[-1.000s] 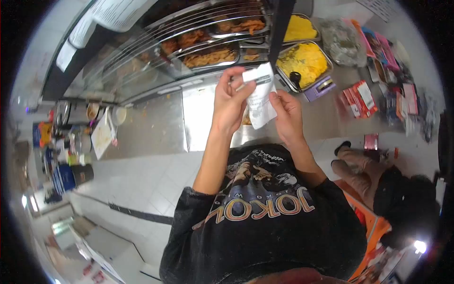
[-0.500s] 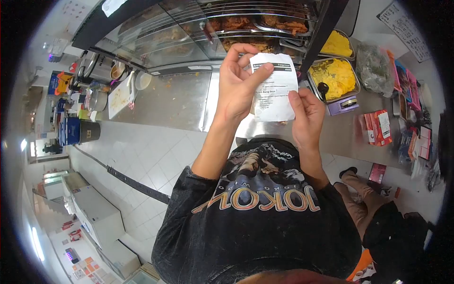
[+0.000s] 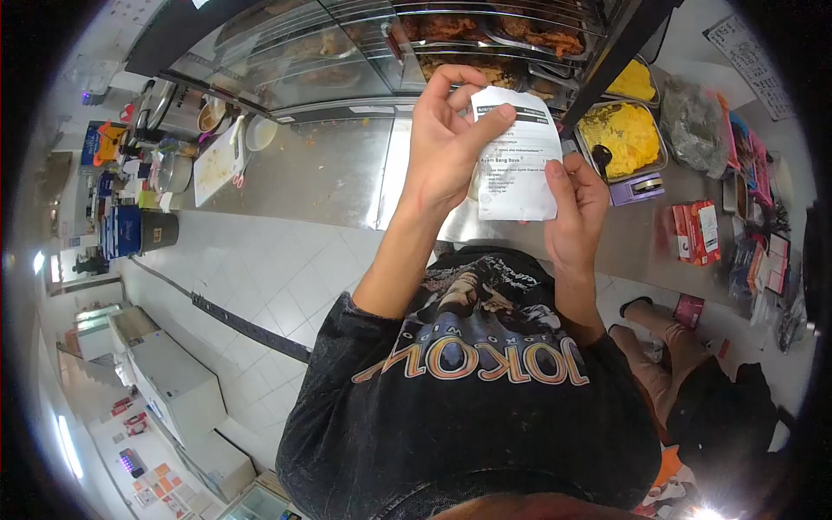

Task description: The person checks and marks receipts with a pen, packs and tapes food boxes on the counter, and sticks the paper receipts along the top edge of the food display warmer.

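A printed paper receipt (image 3: 517, 178) is held up in front of my chest, its text facing me. My left hand (image 3: 455, 139) pinches its upper left edge, thumb on the print and fingers behind. Lower on the right edge, my right hand (image 3: 575, 195) grips the paper between thumb and curled fingers. Just beyond the receipt stands a glass display cabinet (image 3: 364, 74) with fried chicken (image 3: 546, 39) on wire racks. To the right of my right hand, a tray of yellow food (image 3: 620, 139) holds a black-handled utensil (image 3: 601, 156).
A steel counter (image 3: 334, 165) runs below the cabinet. At its left lie a white cutting board (image 3: 217, 169) and scissors (image 3: 240, 165). On the right are a purple tape dispenser (image 3: 637, 189), a red box (image 3: 696, 232) and a plastic bag (image 3: 693, 126). Another person's legs (image 3: 654, 347) show at lower right.
Both hands and the receipt have shifted slightly right in view, with the grip unchanged. The surroundings have shifted a little as the camera moved.
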A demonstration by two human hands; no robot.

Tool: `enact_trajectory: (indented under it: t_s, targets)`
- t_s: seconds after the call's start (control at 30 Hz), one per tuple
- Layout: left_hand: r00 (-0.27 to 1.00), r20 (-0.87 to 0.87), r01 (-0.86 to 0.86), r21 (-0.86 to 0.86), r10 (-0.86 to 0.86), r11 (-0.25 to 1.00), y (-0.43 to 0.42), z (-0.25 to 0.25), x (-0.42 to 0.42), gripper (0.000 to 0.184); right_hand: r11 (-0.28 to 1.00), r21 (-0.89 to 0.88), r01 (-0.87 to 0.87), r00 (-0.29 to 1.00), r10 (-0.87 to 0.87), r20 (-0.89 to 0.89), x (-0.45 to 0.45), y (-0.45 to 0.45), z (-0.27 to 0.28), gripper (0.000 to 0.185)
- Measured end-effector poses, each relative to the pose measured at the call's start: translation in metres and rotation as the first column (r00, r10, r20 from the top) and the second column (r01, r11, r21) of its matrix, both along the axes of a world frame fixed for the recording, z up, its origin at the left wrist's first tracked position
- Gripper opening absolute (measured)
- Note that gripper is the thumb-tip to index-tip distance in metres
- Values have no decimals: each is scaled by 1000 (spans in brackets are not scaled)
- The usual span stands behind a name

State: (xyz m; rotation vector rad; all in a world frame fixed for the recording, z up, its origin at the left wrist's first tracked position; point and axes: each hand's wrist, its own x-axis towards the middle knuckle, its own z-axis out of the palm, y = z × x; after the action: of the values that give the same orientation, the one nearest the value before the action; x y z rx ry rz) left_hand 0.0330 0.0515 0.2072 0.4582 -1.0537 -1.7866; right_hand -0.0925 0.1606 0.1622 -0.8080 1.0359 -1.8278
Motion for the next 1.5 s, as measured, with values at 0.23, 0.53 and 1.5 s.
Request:
enact_trajectory:
  t_s: [0.23, 0.53, 1.5]
  targets:
    - [1000, -17, 5, 30, -4, 1000, -5, -2, -1, 40, 999, 34, 22, 999, -20, -41, -1, -4, -6, 16]
    - [1000, -16, 6, 27, -5, 1000, -11, -7, -5, 38, 998, 32, 45, 998, -43, -34, -4, -10, -12, 15]
    - [1000, -15, 16, 40, -15, 999, -24, -14, -6, 35, 999, -3, 37, 999, -37, -7, 2, -27, -6, 13]
